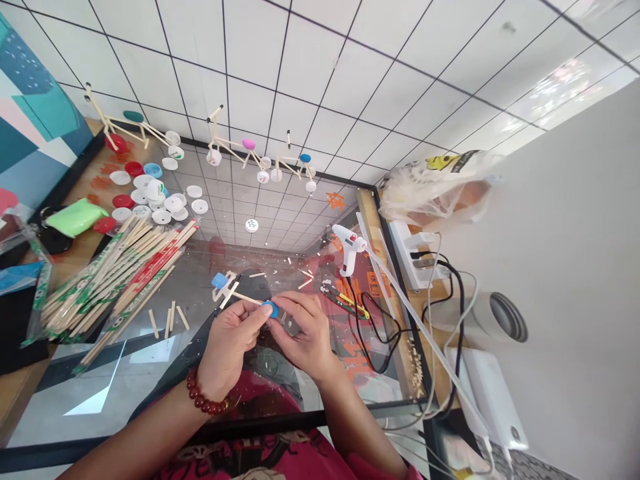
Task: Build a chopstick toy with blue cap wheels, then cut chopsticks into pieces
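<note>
Left hand (233, 341) part-covers blue bottle cap (273, 311); lone white cap (251, 225) printed too small to read; patterned panel (43, 100) cut off left.

Crumpled plastic bag (440, 190) near tiled wall (320, 67) — light-green pouch (77, 218) at left.

Smooth plastic cap (273, 307), wooden sticks (129, 259), glossy tabletop (223, 223)

A person in a crimson cloth shirt (317, 460), its front printed with a dark-and-tan design (255, 460), wears a strand of round, glossy, reddish-brown beads (203, 395) around the left wrist. The left hand (231, 343), right hand (306, 333) and both forearms are bare; a crimson sleeve (373, 467) covers the upper right arm.
</note>
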The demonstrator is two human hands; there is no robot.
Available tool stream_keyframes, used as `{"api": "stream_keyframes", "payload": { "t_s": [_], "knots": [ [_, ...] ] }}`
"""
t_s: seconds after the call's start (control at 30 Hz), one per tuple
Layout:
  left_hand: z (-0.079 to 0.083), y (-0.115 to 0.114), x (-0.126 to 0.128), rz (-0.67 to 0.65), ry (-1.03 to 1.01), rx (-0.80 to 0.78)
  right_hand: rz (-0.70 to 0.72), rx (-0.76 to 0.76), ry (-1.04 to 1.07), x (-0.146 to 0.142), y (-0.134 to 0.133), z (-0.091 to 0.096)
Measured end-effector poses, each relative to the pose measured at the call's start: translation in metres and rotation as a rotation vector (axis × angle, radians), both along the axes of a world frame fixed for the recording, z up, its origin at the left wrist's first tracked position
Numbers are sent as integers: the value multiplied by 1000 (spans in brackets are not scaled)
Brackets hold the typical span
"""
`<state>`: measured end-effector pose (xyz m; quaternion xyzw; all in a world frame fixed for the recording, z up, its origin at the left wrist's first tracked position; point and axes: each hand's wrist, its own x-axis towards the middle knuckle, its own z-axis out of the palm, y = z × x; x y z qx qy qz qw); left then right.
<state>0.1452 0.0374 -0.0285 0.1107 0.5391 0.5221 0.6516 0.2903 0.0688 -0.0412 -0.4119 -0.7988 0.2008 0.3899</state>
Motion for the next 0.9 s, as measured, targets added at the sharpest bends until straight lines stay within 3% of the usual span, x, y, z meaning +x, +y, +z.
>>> {"api": "stream_keyframes", "payload": {
  "t_s": [0.9],
  "knots": [
    [-4,-6,-5,43,-103,2,-10,-85,32,-11,-1,-3]
  ]
}}
